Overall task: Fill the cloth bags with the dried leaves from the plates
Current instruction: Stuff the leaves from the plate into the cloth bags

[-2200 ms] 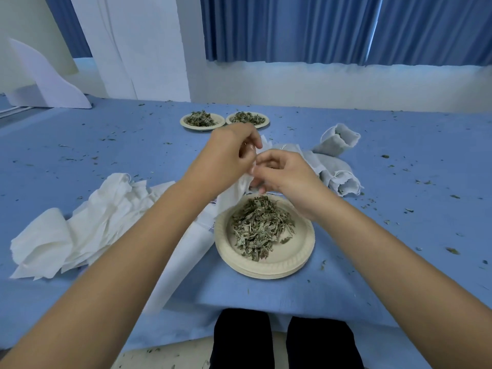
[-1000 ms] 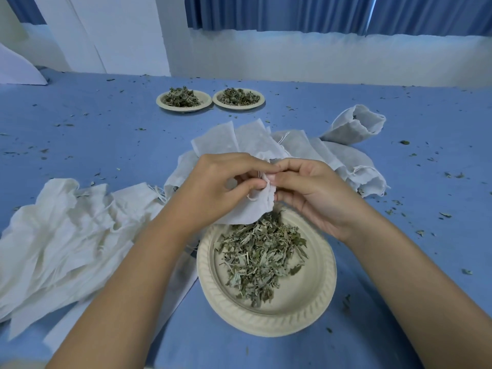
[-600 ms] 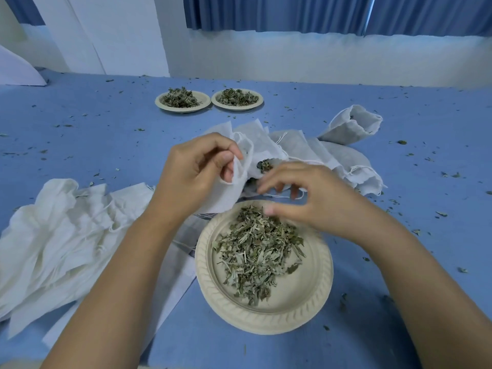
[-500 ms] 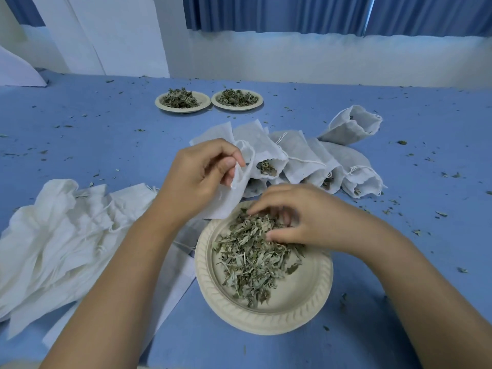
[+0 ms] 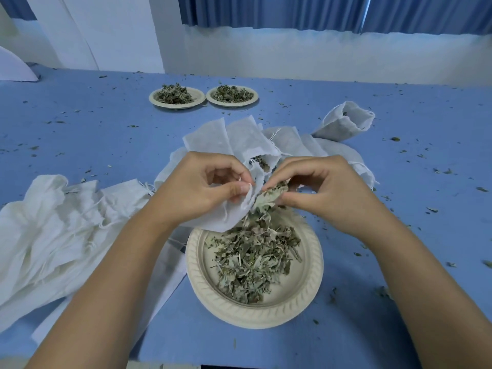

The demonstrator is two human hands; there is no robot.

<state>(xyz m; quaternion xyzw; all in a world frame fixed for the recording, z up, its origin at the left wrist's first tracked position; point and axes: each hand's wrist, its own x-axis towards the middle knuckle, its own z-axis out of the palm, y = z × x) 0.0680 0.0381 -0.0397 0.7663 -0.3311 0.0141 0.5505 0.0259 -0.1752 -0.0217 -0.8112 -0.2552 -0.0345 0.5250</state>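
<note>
A beige paper plate [image 5: 306,294] with a heap of dried leaves [image 5: 253,259] sits on the blue table in front of me. Just above its far rim my left hand [image 5: 202,187] pinches the mouth of a white cloth bag [image 5: 229,217]. My right hand [image 5: 324,187] holds a pinch of dried leaves [image 5: 269,197] at that bag's mouth. Some leaves are dropping towards the plate. Behind my hands lie several white bags [image 5: 239,142] with leaves showing in their mouths.
A pile of flat white cloth bags [image 5: 53,225] lies at the left. One bag [image 5: 343,123] stands open at the back right. Two more plates of leaves, the left plate [image 5: 177,98] and the right plate [image 5: 232,95], sit far back. Leaf crumbs dot the table.
My right hand went down onto the plate, took a pinch of leaves and lifted it to the mouth of the bag. My left hand kept hold of the bag.
</note>
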